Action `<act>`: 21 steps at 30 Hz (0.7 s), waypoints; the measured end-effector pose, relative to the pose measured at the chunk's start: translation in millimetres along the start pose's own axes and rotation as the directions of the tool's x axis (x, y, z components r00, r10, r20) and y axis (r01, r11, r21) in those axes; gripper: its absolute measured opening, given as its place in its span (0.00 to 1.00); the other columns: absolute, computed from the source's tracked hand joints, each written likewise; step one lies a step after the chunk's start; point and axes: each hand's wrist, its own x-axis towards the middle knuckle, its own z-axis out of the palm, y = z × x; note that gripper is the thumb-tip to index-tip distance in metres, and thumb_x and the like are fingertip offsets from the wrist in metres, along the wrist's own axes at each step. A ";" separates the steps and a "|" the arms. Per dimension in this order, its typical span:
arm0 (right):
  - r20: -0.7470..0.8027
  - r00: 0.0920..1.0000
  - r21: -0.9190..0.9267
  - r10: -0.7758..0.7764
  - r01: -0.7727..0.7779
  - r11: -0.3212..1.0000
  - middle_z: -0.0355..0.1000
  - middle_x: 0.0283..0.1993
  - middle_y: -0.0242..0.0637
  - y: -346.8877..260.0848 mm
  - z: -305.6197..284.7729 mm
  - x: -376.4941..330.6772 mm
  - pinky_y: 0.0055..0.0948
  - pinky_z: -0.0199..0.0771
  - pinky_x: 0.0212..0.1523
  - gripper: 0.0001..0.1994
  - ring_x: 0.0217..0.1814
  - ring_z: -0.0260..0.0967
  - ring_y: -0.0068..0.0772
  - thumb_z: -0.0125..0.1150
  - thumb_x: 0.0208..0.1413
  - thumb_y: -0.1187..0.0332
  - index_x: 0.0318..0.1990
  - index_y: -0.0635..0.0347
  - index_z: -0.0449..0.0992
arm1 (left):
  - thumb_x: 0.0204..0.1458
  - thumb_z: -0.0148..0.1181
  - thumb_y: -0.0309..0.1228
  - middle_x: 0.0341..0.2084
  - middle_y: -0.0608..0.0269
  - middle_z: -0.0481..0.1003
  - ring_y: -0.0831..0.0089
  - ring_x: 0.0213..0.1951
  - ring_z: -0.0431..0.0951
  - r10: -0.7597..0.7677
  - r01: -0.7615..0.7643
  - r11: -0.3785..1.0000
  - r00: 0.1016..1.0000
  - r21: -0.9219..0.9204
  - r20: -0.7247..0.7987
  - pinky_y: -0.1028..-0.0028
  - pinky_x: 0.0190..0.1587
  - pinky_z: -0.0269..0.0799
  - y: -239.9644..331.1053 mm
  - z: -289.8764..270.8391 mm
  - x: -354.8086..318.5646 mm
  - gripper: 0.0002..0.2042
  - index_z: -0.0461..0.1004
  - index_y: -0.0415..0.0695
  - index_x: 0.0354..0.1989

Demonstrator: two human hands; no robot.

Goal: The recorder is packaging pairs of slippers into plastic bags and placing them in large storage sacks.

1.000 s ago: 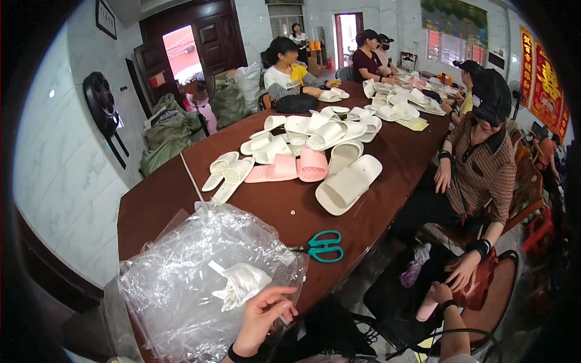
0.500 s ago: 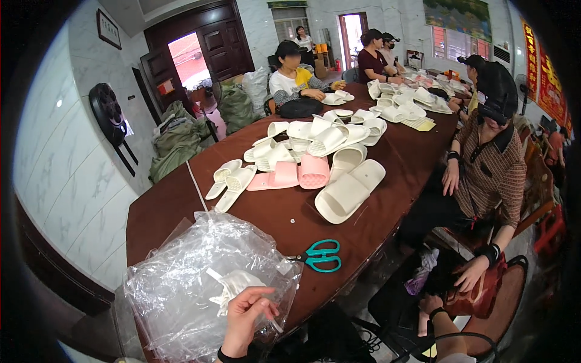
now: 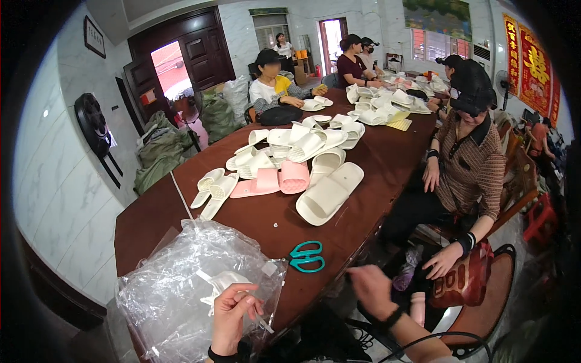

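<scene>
My left hand (image 3: 229,317) is above a heap of clear plastic bags (image 3: 163,290) at the table's near end, its fingers curled in. Whether they hold anything is hidden. Just right of them shows a thin pale strip (image 3: 264,325). Behind the hand, on the plastic, lies a crumpled white thing with straps (image 3: 219,282), which looks like a face mask. My right hand (image 3: 372,291) is beyond the table's right edge, smeared by motion, its fingers toward the table. Between the hands lie scissors with teal handles (image 3: 307,257), their blades partly under the plastic.
White slippers (image 3: 330,192) and pink slippers (image 3: 266,183) are heaped across the brown table (image 3: 242,239). At right a seated person (image 3: 472,157) rests a hand on a red bag (image 3: 466,275) on a chair (image 3: 499,290). Other people sit farther along the table.
My right hand has come up and left, from beside the chair toward the table edge. My left hand stays over the plastic, fingers curled more. The whole view has shifted slightly.
</scene>
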 end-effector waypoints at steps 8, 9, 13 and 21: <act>0.234 0.755 0.351 -0.612 0.522 0.778 0.59 0.65 0.46 -128.2 112.5 61.9 0.53 0.55 0.66 0.29 0.68 0.56 0.51 0.62 0.53 0.59 0.64 0.50 0.66 | 0.55 0.60 0.27 0.31 0.61 0.77 0.74 0.36 0.77 -0.008 0.003 0.979 1.000 0.202 0.026 0.72 0.45 0.73 33.3 9.1 -46.2 0.14 0.74 0.35 0.48; 0.234 0.748 0.355 -0.621 0.529 0.771 0.59 0.65 0.46 -124.0 120.3 59.7 0.53 0.55 0.66 0.29 0.68 0.56 0.51 0.62 0.53 0.59 0.64 0.50 0.66 | 0.54 0.62 0.30 0.34 0.60 0.77 0.74 0.38 0.77 -0.040 0.023 0.964 0.997 0.264 0.059 0.75 0.44 0.72 39.2 9.5 -63.8 0.16 0.73 0.35 0.49; 0.429 0.703 0.315 -0.567 0.471 0.824 0.62 0.62 0.48 -127.1 133.0 54.5 0.50 0.56 0.66 0.32 0.64 0.60 0.49 0.61 0.56 0.58 0.68 0.47 0.59 | 0.58 0.59 0.43 0.51 0.55 0.75 0.67 0.53 0.73 -0.350 0.398 0.916 0.850 -0.045 0.394 0.68 0.58 0.64 25.4 -19.2 -149.1 0.25 0.69 0.36 0.57; 0.479 0.731 0.216 -0.486 0.438 0.873 0.63 0.61 0.52 -133.7 126.0 55.0 0.54 0.56 0.65 0.28 0.65 0.58 0.55 0.58 0.58 0.59 0.65 0.53 0.62 | 0.55 0.60 0.52 0.59 0.46 0.68 0.54 0.59 0.70 -0.377 0.675 0.472 0.736 0.567 -0.563 0.62 0.62 0.63 -285.0 -143.9 -432.4 0.37 0.62 0.37 0.65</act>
